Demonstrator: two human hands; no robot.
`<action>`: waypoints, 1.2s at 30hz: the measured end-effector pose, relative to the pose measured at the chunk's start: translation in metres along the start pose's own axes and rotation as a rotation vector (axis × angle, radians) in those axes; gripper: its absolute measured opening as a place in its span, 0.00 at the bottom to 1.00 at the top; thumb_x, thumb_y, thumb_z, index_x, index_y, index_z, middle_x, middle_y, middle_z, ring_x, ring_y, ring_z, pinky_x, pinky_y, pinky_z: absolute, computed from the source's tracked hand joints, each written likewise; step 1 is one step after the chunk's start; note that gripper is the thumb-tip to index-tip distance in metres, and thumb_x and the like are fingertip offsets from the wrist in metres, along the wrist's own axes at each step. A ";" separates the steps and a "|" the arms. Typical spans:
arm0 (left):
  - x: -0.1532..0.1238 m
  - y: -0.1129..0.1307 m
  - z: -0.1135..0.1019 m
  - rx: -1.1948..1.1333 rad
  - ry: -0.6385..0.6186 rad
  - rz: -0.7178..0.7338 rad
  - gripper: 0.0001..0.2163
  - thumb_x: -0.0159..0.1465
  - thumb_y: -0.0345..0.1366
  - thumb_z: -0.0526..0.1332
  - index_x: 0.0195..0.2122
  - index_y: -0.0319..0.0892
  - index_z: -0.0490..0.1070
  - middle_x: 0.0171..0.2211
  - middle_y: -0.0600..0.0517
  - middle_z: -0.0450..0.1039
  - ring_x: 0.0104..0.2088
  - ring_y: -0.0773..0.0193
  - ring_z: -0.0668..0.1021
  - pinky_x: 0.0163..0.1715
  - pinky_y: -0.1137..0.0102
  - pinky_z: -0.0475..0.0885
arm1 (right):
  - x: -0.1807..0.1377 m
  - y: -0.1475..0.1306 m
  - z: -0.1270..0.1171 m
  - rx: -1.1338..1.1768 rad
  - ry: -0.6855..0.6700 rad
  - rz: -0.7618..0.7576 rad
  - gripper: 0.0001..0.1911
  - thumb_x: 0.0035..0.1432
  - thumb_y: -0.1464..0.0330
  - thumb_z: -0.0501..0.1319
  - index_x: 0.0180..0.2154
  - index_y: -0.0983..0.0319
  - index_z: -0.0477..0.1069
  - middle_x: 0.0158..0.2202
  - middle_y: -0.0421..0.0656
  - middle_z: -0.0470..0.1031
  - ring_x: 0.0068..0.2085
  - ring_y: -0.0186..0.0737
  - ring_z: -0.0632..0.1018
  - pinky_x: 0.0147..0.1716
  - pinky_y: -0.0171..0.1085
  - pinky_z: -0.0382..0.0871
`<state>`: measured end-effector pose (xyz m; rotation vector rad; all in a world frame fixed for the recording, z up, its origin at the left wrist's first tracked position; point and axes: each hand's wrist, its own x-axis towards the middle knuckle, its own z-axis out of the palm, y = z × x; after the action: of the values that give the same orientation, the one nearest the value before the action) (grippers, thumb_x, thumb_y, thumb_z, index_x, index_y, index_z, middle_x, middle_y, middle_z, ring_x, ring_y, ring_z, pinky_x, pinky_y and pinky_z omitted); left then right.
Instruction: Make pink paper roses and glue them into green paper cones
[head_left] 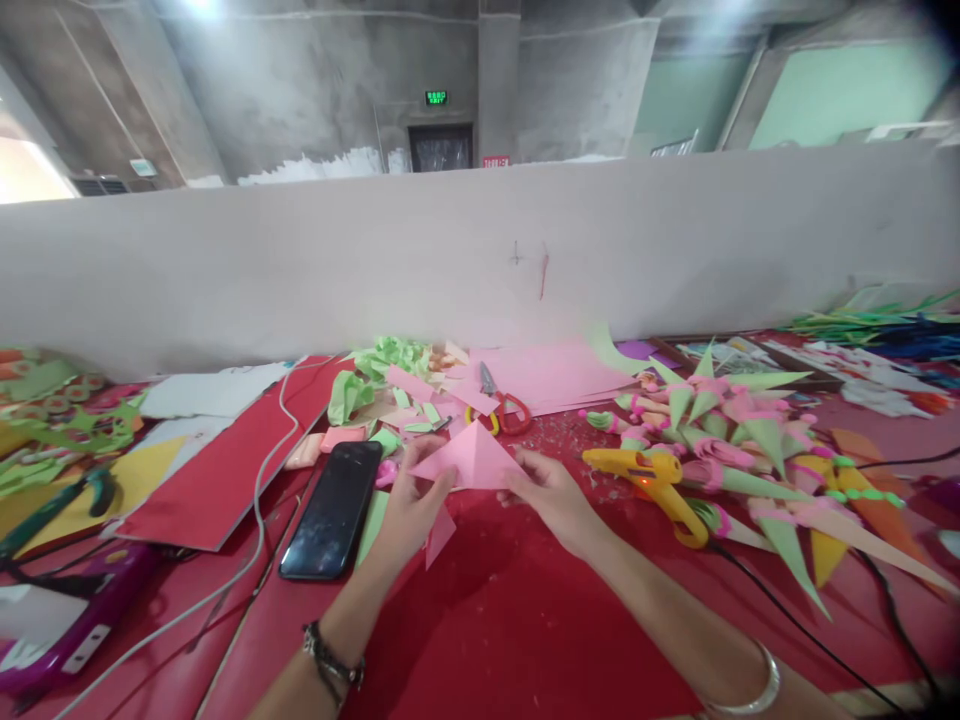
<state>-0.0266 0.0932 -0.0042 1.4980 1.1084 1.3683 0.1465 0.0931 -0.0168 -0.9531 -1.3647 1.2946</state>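
A folded piece of pink paper [474,458], shaped like a wide triangle with a crease down its middle, is held up between both hands. My left hand [420,490] pinches its left corner, thumb in front. At the right corner, my right hand [541,488] grips it between thumb and fingers. Just beyond the paper lie scissors [514,412] with red and yellow handles, partly covered by pink paper. Another pink paper piece [441,535] shows beside my left wrist, and I cannot tell whether it touches the hand.
A black phone [332,512] lies left of my hands. To the right are a yellow glue gun [651,480] and a heap of green and pink paper cones [705,420]. Pink sheets [555,372] lie by the white partition [375,260]. A white cable [262,480] crosses the red table [525,630].
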 end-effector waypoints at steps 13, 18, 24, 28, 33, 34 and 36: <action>-0.006 0.004 0.009 0.099 0.037 -0.140 0.10 0.49 0.40 0.62 0.24 0.36 0.72 0.24 0.49 0.75 0.27 0.63 0.75 0.30 0.72 0.70 | 0.000 0.001 0.012 0.455 0.131 0.049 0.13 0.38 0.68 0.66 0.30 0.62 0.68 0.25 0.37 0.71 0.27 0.29 0.71 0.30 0.31 0.67; -0.008 0.000 0.011 0.088 -0.012 -0.114 0.09 0.50 0.39 0.62 0.26 0.37 0.73 0.25 0.49 0.76 0.27 0.62 0.75 0.28 0.71 0.70 | -0.005 0.000 0.017 0.295 0.068 0.070 0.10 0.40 0.64 0.66 0.26 0.64 0.72 0.23 0.39 0.73 0.25 0.31 0.72 0.30 0.34 0.68; -0.009 0.009 0.015 0.049 -0.032 -0.105 0.09 0.50 0.38 0.61 0.26 0.37 0.73 0.25 0.49 0.75 0.28 0.61 0.75 0.31 0.69 0.70 | -0.006 -0.005 0.016 0.166 0.122 0.047 0.10 0.40 0.62 0.65 0.23 0.64 0.72 0.20 0.38 0.72 0.22 0.30 0.70 0.26 0.33 0.66; -0.010 0.006 0.015 0.170 -0.040 -0.087 0.10 0.51 0.40 0.61 0.24 0.37 0.72 0.22 0.51 0.74 0.26 0.62 0.74 0.28 0.70 0.69 | -0.006 -0.006 0.015 0.115 0.091 0.040 0.10 0.41 0.62 0.64 0.22 0.63 0.71 0.19 0.37 0.70 0.21 0.30 0.69 0.25 0.33 0.66; -0.010 0.001 0.012 0.233 -0.023 -0.076 0.11 0.51 0.41 0.60 0.23 0.37 0.71 0.22 0.51 0.72 0.24 0.65 0.72 0.25 0.72 0.67 | -0.005 -0.008 0.014 0.020 0.036 0.005 0.09 0.41 0.63 0.64 0.21 0.62 0.70 0.18 0.37 0.69 0.22 0.30 0.69 0.24 0.32 0.65; -0.009 0.001 0.012 0.223 -0.020 -0.076 0.11 0.51 0.40 0.60 0.22 0.36 0.71 0.21 0.52 0.72 0.24 0.65 0.71 0.25 0.72 0.66 | -0.005 -0.008 0.014 0.017 0.032 0.004 0.08 0.42 0.63 0.63 0.21 0.62 0.70 0.18 0.36 0.69 0.22 0.30 0.69 0.24 0.32 0.65; -0.008 0.002 0.012 0.193 -0.028 -0.064 0.10 0.52 0.40 0.59 0.22 0.37 0.70 0.21 0.52 0.72 0.25 0.65 0.71 0.26 0.73 0.66 | -0.005 -0.007 0.013 0.020 0.020 0.005 0.09 0.42 0.63 0.63 0.21 0.62 0.69 0.18 0.36 0.69 0.22 0.31 0.69 0.25 0.33 0.65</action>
<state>-0.0150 0.0846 -0.0060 1.5984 1.2891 1.2218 0.1351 0.0842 -0.0094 -0.9541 -1.3326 1.2974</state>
